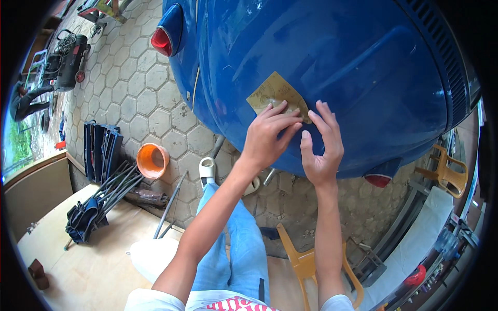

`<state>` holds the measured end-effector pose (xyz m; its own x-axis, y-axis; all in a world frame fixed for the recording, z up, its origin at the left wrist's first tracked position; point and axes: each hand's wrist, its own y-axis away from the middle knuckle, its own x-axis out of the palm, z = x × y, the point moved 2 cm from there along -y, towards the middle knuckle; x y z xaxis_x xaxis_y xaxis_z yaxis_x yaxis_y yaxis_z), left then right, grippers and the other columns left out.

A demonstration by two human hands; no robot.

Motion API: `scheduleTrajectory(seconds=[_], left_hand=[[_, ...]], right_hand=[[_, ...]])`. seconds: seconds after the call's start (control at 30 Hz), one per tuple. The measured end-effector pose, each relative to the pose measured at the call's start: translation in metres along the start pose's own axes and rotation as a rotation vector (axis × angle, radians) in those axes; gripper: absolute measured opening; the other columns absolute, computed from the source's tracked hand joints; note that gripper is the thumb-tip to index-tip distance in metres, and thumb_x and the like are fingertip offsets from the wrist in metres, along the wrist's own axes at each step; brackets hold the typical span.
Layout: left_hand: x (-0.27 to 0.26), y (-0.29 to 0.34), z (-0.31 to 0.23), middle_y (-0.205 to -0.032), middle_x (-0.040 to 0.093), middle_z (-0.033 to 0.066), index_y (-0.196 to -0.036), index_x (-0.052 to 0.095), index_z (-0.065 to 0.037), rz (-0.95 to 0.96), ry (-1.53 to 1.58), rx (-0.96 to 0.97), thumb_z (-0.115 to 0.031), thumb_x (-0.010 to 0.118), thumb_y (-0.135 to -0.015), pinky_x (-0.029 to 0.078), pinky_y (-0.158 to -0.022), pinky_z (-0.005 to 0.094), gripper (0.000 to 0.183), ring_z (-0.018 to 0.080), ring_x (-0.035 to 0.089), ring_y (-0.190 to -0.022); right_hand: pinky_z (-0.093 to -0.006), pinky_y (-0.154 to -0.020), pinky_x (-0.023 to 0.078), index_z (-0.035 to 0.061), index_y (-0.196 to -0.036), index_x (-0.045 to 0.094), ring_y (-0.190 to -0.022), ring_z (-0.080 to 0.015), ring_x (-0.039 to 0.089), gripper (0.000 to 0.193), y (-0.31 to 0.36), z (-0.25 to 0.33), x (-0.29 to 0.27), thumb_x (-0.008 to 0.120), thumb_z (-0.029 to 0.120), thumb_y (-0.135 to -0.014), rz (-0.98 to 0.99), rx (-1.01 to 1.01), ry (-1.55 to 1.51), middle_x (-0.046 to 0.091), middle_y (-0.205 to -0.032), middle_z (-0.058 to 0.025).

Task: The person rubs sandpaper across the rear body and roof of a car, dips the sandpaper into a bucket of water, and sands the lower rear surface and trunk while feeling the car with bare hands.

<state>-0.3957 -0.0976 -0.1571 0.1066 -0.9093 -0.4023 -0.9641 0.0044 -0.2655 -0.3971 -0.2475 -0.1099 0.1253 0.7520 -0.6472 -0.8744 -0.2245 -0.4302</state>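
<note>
A tan sandpaper sheet (276, 87) with faint print lies on the curved blue rear lid (358, 98) of a car. My left hand (267, 136) is on its near edge, the fingers bent over the paper and the thumb close beneath them, so the sheet is held there. Just to the right, my right hand (324, 150) is raised over the blue panel with thumb and fingers apart, holding nothing. Its fingertips come close to the sheet's right corner. The lower part of the sheet is hidden behind my left fingers.
Red tail lights (162, 41) flank the lid, and a slotted vent (441, 57) runs along its far right. An orange bucket (152, 160) stands on the hexagonal paving at left, near folded dark-blue chairs (101, 150). A yellow plastic chair (298, 259) is beside my legs; a compressor (70, 62) stands farther off.
</note>
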Motion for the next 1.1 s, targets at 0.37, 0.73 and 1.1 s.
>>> scheduleTrajectory(seconds=[0.37, 0.73, 1.1], left_hand=[[-0.046, -0.004, 0.062, -0.139, 0.062, 0.0187, -0.129, 0.067, -0.001, 0.226, -0.097, 0.236, 0.006, 0.065, -0.087, 0.043, -0.112, 0.0439, 0.042, 0.0355, 0.052, -0.136], [-0.029, 0.006, 0.016, -0.139, 0.063, 0.0104, -0.122, 0.071, -0.005, 0.462, -0.118, 0.385, -0.003, 0.069, -0.088, 0.046, -0.110, 0.0443, 0.034, 0.0305, 0.055, -0.134], [-0.022, 0.005, 0.030, -0.137, 0.065, 0.0045, -0.127, 0.071, -0.011, 0.514, -0.386, 0.545, -0.015, 0.074, -0.086, 0.038, -0.117, 0.0464, 0.041, 0.0265, 0.054, -0.135]], right_hand=[[-0.0462, -0.115, 0.040, 0.0021, -0.131, 0.063, -0.140, -0.0336, 0.047, 0.039, 0.004, 0.004, 0.076, 0.059, 0.013, -0.094, 0.128, -0.027, 0.380, 0.057, -0.144, -0.0139], [-0.0501, -0.116, 0.037, 0.0036, -0.124, 0.070, -0.129, -0.0257, 0.059, 0.035, 0.072, -0.009, 0.024, 0.066, 0.018, -0.092, 0.122, 0.036, 0.301, 0.066, -0.133, -0.0099], [-0.0445, -0.111, 0.043, -0.0023, -0.125, 0.068, -0.134, -0.0307, 0.054, 0.042, 0.070, -0.019, 0.046, 0.072, 0.021, -0.090, -0.045, 0.081, 0.224, 0.064, -0.137, -0.0125]])
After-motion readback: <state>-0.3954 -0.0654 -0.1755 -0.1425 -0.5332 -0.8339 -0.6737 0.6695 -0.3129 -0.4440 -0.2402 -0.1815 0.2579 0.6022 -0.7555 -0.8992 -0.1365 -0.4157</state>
